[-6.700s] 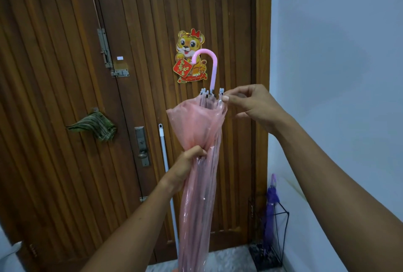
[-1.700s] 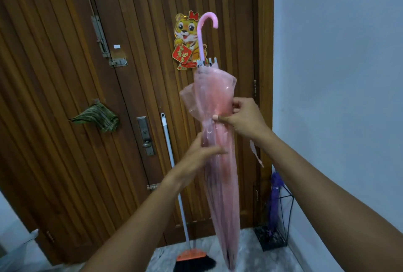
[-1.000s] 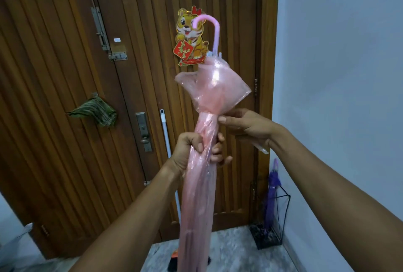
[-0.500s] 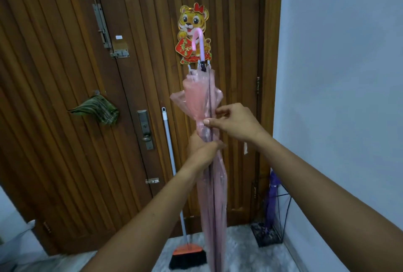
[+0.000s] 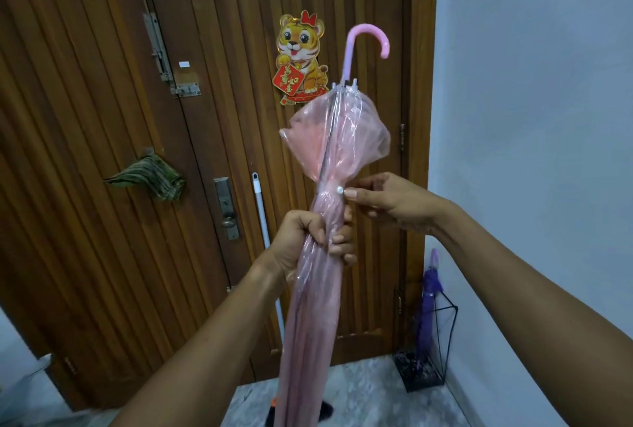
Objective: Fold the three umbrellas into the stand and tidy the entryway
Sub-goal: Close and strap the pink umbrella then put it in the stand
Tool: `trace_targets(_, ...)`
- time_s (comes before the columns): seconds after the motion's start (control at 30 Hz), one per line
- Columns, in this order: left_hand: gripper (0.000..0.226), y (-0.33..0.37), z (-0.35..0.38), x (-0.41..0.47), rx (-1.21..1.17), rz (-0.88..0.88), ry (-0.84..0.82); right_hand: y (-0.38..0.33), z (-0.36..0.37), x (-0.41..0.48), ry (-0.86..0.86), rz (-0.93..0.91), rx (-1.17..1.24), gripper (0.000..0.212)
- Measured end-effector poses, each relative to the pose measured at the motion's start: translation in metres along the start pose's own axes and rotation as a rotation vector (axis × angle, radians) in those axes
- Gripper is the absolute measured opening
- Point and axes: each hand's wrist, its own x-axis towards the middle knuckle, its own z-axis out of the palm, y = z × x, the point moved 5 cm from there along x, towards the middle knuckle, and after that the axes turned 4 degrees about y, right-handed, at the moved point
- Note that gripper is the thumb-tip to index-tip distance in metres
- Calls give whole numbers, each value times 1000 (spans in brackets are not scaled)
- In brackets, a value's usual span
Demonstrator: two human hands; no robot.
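Pink clear-plastic umbrella [image 5: 342, 138] stands upright; left hand [image 5: 301, 238] grips it, right hand [image 5: 394, 204] pinches its white snap [image 5: 339, 190] from three o'clock.

Bare forearms [image 5: 212, 341], bare wrists [image 5: 442, 217]; left grip [image 5: 308, 238], right grip [image 5: 394, 204], short fingernails [image 5: 350, 192]

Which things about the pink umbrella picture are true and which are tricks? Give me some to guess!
1. The left hand grips the pink umbrella around its rolled canopy. True.
2. The right hand holds the curved handle. False: it pinches at the white snap button; the handle is free.
3. A purple umbrella stands in the wire stand. True.
4. The tiger sticker is on the wall. False: it is on the wooden door.
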Motion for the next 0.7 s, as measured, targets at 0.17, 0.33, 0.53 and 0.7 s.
trace_targets(0.17, 51, 6, 14, -2, 77, -131, -247, 4, 0, 3, -38, -46, 109, 56)
trace_targets(0.33, 49, -6, -27, 3, 580, -11, 246, 0, -7, 0, 261, -135, -163, 21)
trace_targets(0.53, 46, -15, -12, 6, 660, 220, 699, -14, 12, 1, 239, -221, -362, 20)
trace_targets(0.7, 13, -4, -11, -5, 652, 223, 743, -16, -4, -4, 226, -147, -208, 22)
